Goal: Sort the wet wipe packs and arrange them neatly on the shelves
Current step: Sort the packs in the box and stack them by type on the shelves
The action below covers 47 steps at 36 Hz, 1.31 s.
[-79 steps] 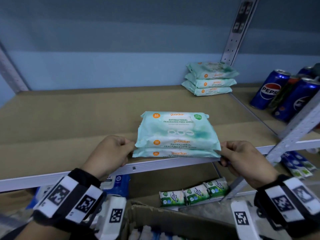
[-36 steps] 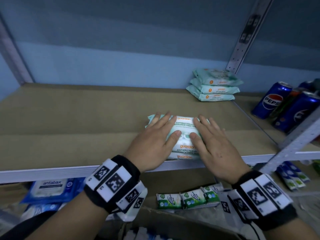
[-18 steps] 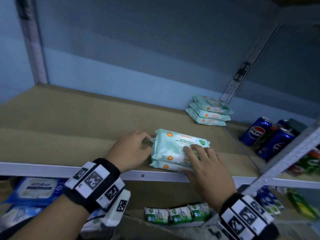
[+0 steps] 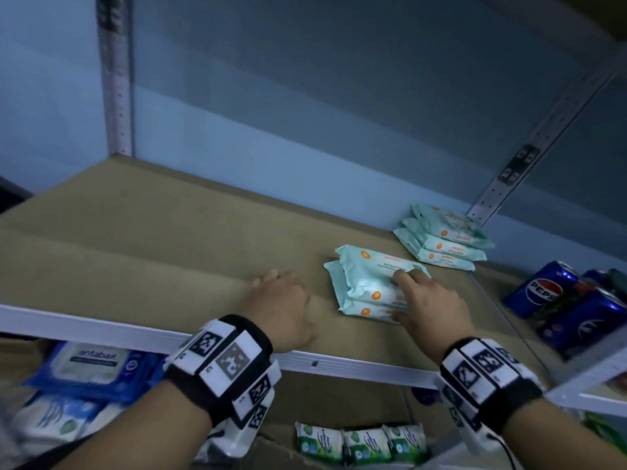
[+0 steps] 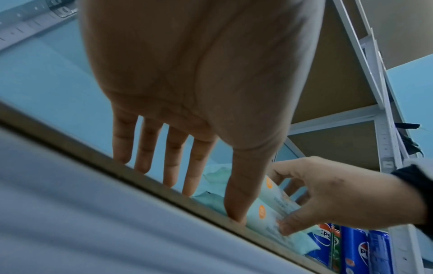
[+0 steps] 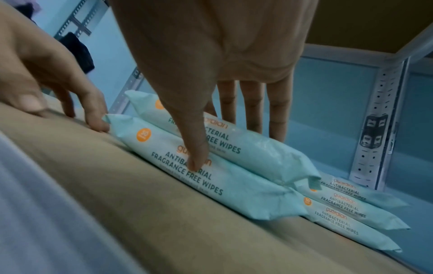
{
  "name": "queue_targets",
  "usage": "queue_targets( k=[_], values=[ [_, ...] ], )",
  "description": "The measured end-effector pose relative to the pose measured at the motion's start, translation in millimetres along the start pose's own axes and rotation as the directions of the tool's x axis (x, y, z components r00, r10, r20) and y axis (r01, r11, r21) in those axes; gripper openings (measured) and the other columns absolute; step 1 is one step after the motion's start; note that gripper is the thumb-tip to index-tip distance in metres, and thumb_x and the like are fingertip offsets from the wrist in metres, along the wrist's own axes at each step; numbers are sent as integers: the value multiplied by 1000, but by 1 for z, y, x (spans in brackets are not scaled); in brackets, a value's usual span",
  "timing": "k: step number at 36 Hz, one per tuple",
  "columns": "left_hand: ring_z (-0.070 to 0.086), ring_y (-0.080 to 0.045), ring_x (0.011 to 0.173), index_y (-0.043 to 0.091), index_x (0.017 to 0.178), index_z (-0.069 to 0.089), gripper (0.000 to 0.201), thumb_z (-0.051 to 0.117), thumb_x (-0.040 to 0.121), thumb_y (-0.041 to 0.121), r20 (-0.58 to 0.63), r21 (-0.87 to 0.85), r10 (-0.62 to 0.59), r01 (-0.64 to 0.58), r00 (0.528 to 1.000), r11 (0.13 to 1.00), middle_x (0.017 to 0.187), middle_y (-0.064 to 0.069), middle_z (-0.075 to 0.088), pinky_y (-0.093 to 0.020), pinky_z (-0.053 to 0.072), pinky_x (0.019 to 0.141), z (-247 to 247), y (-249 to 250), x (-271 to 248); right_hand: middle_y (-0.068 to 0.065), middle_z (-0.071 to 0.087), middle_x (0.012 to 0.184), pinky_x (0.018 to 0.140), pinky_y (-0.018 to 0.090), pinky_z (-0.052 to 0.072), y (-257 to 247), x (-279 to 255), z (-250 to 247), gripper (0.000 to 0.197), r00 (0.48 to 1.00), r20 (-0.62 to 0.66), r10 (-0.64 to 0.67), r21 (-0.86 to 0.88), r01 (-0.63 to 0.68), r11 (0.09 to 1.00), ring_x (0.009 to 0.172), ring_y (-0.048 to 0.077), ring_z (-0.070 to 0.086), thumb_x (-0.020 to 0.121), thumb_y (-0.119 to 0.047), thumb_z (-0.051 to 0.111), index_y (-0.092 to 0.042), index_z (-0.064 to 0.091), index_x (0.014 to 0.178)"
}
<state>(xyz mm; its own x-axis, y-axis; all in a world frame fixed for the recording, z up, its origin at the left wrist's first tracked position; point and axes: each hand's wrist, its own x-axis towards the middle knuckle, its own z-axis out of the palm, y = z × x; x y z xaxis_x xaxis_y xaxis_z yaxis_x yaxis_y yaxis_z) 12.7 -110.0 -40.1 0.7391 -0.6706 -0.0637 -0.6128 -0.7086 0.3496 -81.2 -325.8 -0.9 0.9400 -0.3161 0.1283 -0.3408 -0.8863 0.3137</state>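
On the brown cardboard-lined shelf (image 4: pixel 142 252) a stack of pale green wet wipe packs (image 4: pixel 364 286) lies under the right hand (image 4: pixel 429 305); the fingers (image 6: pixel 277 111) are stretched out straight over the top pack and the thumb (image 6: pixel 195 148) presses on the side of the lower one, so the hand is laid against the stack rather than clenched round it. The printing facing the right wrist camera reads "guardian ANTIBACTERIAL FRAGRANCE FREE WIPES", with an orange round badge marked "50" near the crimped end. The left hand (image 4: pixel 280 308) rests on the shelf just to the left of the stack, grasping nothing, its fingers (image 5: pixel 145 148) extended with the tips down on the cardboard; in the right wrist view one fingertip lies right at the crimped corner of the lower pack, though actual contact cannot be told. Beyond the right fingertips, by the perforated metal upright (image 4: pixel 529 154) at the back of the shelf, sits a second stack of three packs (image 4: pixel 441 240) with the same guardian wording. To the right of the right hand stand blue Pepsi cans (image 4: pixel 539 290). On the level below, a blue pack labelled "antabax" (image 4: pixel 90 362) lies under the left wrist, and small green-and-white packs (image 4: pixel 359 442) stand in a row; their print is too small to read.
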Motion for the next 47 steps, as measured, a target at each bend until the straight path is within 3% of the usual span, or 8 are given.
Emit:
queue_targets(
  k=[5,10,18,25,37,47],
  values=[
    [35,-22,125,25,127,57,54,58,83,57,-11,2,8,-8,1000,1000,135,4,44,-41,32,107,-1,-2,4,0,53,122,73,37,48,2,35,4,53,1000,26,4,13,-4,1000,103,31,61,83,-28,72,-27,45,128],
    [36,-22,123,26,126,56,52,58,84,57,-38,-2,17,-17,999,1000,131,5,45,-42,33,105,0,-4,8,3,51,125,79,35,47,6,78,12,54,998,62,4,11,-5,1000,107,31,60,84,-18,69,-24,45,131],
    [34,-21,123,27,124,56,50,59,83,55,-77,-17,37,-39,996,999,130,6,46,-42,33,104,1,-8,11,5,56,114,79,38,50,7,135,25,45,1000,-10,11,-9,-11,1000,104,33,61,81,-16,70,-23,50,121],
    [34,-21,124,28,122,57,48,59,83,55,-75,-14,38,-39,996,999,130,7,46,-41,33,101,0,-12,16,7,56,115,80,38,49,10,176,33,42,1000,-22,20,-41,-21,999,105,34,60,83,-14,66,-20,52,122],
    [36,-21,123,28,120,58,46,60,83,55,-99,-38,29,-33,995,999,127,8,46,-39,36,98,1,-17,27,9,58,110,79,42,54,10,223,40,38,998,-45,47,-63,-50,997,100,35,63,81,-18,69,-23,56,117],
    [38,-22,121,28,117,59,44,60,81,54,-120,-31,12,-16,993,999,124,7,48,-39,35,95,3,-14,30,11,58,108,75,39,50,9,229,43,37,995,-63,74,-69,-78,995,96,36,62,80,-14,68,-19,59,115]
  ],
)
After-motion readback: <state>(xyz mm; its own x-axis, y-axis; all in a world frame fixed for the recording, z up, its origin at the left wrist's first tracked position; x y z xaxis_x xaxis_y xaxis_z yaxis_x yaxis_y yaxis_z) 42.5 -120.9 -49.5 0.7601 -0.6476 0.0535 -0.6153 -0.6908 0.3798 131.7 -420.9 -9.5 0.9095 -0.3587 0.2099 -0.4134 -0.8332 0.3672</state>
